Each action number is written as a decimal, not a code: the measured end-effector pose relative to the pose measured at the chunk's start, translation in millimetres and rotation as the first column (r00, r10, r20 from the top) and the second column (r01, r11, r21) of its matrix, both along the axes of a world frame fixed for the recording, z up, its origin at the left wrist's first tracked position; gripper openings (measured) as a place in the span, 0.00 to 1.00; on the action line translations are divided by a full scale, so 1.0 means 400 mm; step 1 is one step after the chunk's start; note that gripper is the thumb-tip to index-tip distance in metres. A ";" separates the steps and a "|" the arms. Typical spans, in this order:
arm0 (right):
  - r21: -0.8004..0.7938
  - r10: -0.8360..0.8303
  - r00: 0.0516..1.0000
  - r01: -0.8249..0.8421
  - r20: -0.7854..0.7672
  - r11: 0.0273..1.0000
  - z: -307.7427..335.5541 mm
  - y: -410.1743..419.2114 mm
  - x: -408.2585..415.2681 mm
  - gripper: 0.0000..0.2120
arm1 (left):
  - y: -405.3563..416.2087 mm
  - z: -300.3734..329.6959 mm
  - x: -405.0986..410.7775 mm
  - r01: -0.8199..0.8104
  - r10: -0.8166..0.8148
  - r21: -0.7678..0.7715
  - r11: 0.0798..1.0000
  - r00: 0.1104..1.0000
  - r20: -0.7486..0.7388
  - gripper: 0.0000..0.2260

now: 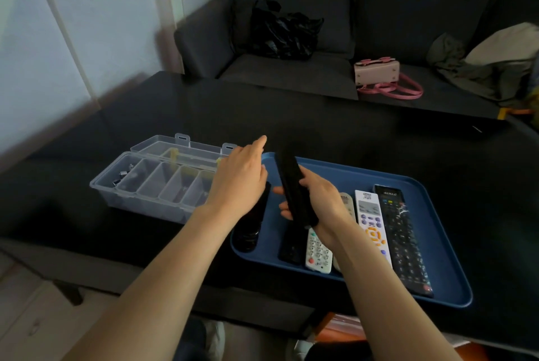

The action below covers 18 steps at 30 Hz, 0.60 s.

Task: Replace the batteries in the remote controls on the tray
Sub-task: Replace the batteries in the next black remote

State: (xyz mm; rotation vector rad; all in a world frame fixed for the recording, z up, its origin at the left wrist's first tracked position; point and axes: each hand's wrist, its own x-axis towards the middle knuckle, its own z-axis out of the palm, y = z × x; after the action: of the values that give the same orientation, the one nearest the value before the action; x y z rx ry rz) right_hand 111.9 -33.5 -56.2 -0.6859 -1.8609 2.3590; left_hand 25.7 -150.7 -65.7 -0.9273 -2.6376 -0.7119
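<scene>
Nearest the camera, the person's two bare forearms reached forward over the near edge of the black desk (350, 133). Beyond the desk stood a dark grey sofa (291, 69), carrying a black plastic bag (284, 31), a pink handbag (377, 72) and a heap of pale and olive cloth (495, 60).

On the desk, right of centre, lay the blue tray (431, 203). Just beside its left edge sat a clear compartment box (151, 182) with its lid folded open behind it; small dark and silvery pieces lay in its leftmost compartment, too small to identify.

On the tray, a long black remote (402, 238) lay furthest right, with a white remote with purple and orange buttons (372, 223) just beside it. Further left a smaller white remote (318, 255) and a dark remote (290, 249) showed from under the right wrist. A black cylindrical object (252, 223) lay at the tray's left edge.

The right hand (318, 200) had its grip clamped on a slim black remote (293, 188), fingers curled round it, holding it tilted above the tray, its far end pointing away. The left hand (239, 179) hovered over the seam between box and tray, its grip apart, fingers relaxed, forefinger extended forward, holding nothing that I could see.
</scene>
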 end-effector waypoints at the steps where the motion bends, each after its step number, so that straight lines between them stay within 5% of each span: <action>1: 0.055 -0.003 0.999 0.002 0.033 0.998 -0.011 -0.001 -0.002 0.15 | -0.006 -0.001 0.000 -0.010 0.009 -0.035 0.999 1.000 -0.008 0.22; 3: 0.303 -0.005 0.997 -0.020 0.082 0.953 -0.039 0.001 -0.007 0.15 | -0.014 -0.007 -0.003 -0.026 0.018 -0.169 0.985 0.999 -0.047 0.19; 5: 0.579 0.010 0.991 -0.086 0.133 0.810 -0.054 -0.006 -0.004 0.21 | -0.021 -0.012 -0.006 -0.011 -0.013 -0.283 0.959 0.997 -0.082 0.16; 8: 0.794 -0.023 0.983 -0.132 0.181 0.594 -0.060 -0.027 0.004 0.27 | -0.028 -0.014 -0.002 0.048 -0.091 -0.389 0.920 0.992 -0.093 0.15; 15: 0.932 -0.112 0.942 -0.287 0.317 0.221 -0.063 -0.077 -0.015 0.19 | -0.041 -0.025 0.000 0.179 -0.160 -0.603 0.778 0.983 0.086 0.14; 18: 0.917 -0.118 0.913 -0.373 0.390 0.144 -0.066 -0.101 -0.024 0.20 | -0.052 -0.038 -0.008 0.222 -0.186 -0.595 0.772 0.975 0.122 0.15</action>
State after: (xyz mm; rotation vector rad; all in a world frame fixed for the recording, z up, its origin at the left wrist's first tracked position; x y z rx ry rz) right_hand 102.3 -74.1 -82.4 -0.7486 -3.0541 0.4099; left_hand 22.7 -171.3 -80.8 -1.3877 -2.8902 0.1173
